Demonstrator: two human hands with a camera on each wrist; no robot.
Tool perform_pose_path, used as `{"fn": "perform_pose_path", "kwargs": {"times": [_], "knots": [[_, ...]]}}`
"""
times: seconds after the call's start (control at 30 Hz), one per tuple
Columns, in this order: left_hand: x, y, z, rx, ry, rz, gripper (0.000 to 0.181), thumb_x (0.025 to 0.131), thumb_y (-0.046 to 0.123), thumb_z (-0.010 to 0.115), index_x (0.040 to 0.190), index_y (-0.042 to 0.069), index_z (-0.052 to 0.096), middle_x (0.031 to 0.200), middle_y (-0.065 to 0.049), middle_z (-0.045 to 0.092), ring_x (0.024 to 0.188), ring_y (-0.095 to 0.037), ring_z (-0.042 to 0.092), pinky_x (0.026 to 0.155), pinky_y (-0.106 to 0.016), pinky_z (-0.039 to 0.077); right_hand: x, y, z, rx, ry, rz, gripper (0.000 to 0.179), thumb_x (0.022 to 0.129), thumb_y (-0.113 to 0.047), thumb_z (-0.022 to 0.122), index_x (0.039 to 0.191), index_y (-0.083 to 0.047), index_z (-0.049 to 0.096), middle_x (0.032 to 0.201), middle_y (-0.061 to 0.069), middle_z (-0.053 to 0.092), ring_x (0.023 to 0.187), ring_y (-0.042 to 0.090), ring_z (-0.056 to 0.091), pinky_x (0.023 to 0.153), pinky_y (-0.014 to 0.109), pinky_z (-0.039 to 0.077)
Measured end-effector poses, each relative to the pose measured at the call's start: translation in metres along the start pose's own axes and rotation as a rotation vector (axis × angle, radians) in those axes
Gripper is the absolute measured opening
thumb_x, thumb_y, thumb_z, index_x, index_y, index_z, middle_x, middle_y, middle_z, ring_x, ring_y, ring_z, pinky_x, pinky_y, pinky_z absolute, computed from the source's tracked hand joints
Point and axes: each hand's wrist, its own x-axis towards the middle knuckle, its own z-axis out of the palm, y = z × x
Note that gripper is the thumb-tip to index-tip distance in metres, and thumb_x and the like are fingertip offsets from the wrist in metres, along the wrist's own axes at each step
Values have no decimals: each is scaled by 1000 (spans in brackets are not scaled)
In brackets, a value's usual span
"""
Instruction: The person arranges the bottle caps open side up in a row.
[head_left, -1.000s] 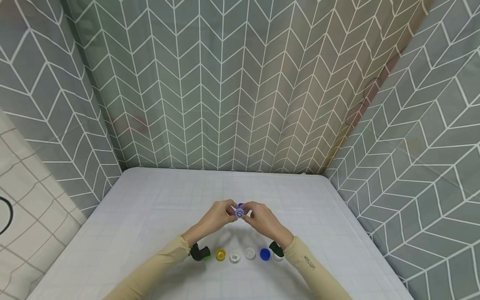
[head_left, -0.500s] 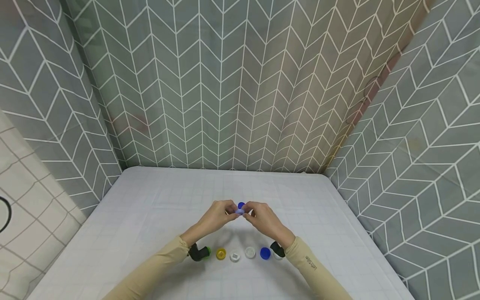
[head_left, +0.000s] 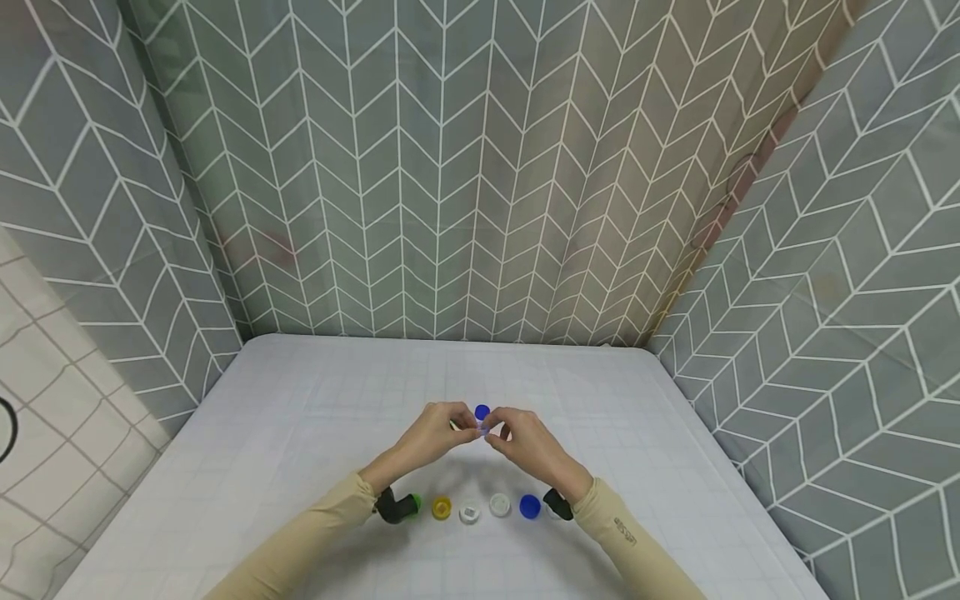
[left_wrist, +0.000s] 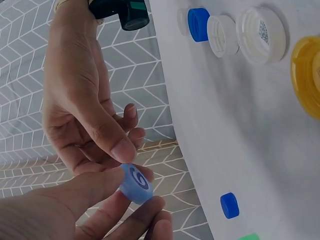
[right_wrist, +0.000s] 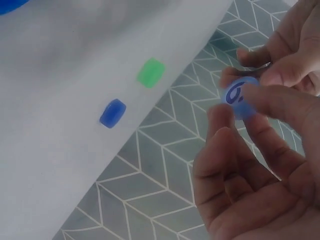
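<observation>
A small pale blue-purple bottle cap (head_left: 483, 428) with a dark curved symbol is held up between both hands, above the table. My left hand (head_left: 438, 432) pinches it between thumb and fingers; the symbol on the cap (left_wrist: 137, 181) shows in the left wrist view. From the other side, my right hand (head_left: 527, 440) has its thumb and curled fingers at the edge of the cap (right_wrist: 239, 97). Its thumb overlaps part of the cap in the right wrist view. Beyond the hands, a blue cap (right_wrist: 113, 113) and a green cap (right_wrist: 151, 73) lie on the table.
Nearer the body, a row of caps lies on the white-covered table (head_left: 337, 392): a yellow cap (head_left: 442, 508), a white cap (head_left: 469, 515), a whitish cap (head_left: 499, 505) and a larger blue cap (head_left: 530, 507). The wrist cameras partly cover the row's ends. Patterned curtains (head_left: 450, 208) surround the table.
Between the fingers, the pale cap has turned: its symbol faced the head camera, then the cap appeared edge-on, and now the symbol is out of that view. Both hands stay nearly in place.
</observation>
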Motion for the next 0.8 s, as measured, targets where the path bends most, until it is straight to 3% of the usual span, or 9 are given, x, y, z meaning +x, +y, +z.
{"fn": "perform_pose_path", "kwargs": {"times": [0.37, 0.57, 0.8], "knots": [[5, 6, 7, 6, 25, 46, 19, 82, 13, 76, 96, 9, 64, 93, -2, 71, 88, -19, 67, 69, -24, 53, -7, 4, -5, -7, 10, 13, 36, 88, -18, 70, 121, -6, 62, 105, 3, 67, 77, 12, 61, 63, 19, 48], [9, 16, 17, 24, 18, 60, 27, 82, 11, 75, 104, 8, 59, 98, -5, 71, 92, -22, 68, 71, -25, 54, -13, 8, -14, -25, -1, 13, 32, 87, -16, 71, 117, -7, 65, 99, 0, 64, 76, 10, 59, 62, 19, 47], [17, 32, 35, 52, 18, 72, 32, 82, 10, 75, 111, 9, 60, 99, -8, 72, 96, -25, 67, 78, -31, 55, -26, 18, -28, -6, 20, 48, 31, 84, -13, 74, 114, -7, 65, 100, 1, 63, 78, 17, 61, 63, 19, 48]]}}
